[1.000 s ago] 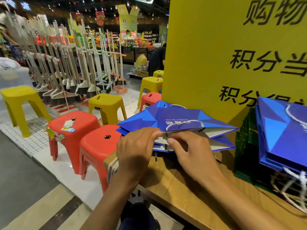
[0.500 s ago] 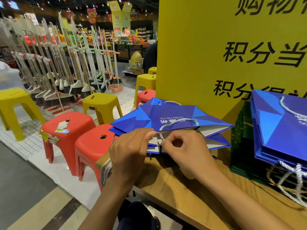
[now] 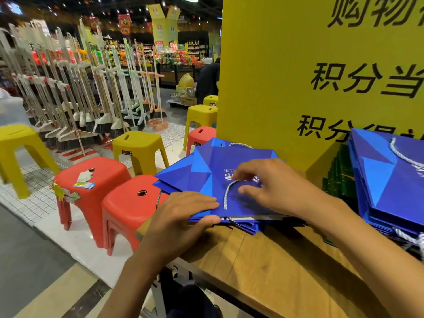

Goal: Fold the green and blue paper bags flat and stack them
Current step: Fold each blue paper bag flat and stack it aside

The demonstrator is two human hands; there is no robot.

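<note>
We see the blue paper bag (image 3: 206, 173) lying flat at the left end of the table (image 3: 263, 267), close to the near left corner. Its far end juts past the table's left edge above the red stools (image 3: 128, 203). More blue paper shows beneath it along its near edge. Its printed face is up, and a white rope handle (image 3: 227, 196) curves across that face.

Our left hand (image 3: 183, 216) holds the bag at its near left part. The fingers lie straight on top and the thumb sits against the near edge below them, so the paper is pinched between. Our right hand (image 3: 275, 187) hovers over or rests on the middle of the bag, just right of the rope handle. Its fingers are bent and blurred, and we cannot tell whether they pinch the cord or only press the paper. The two hands are near each other, with the handle between them.

A stack of blue bags (image 3: 390, 184) lies at the right end of the table. Green bags (image 3: 337, 177) stand on edge just left of it, against the yellow board (image 3: 286, 76) that rises along the table's far edge. Yellow stools (image 3: 140, 145) and a rack of brooms (image 3: 75, 99) stand on the shop floor to the left.
</note>
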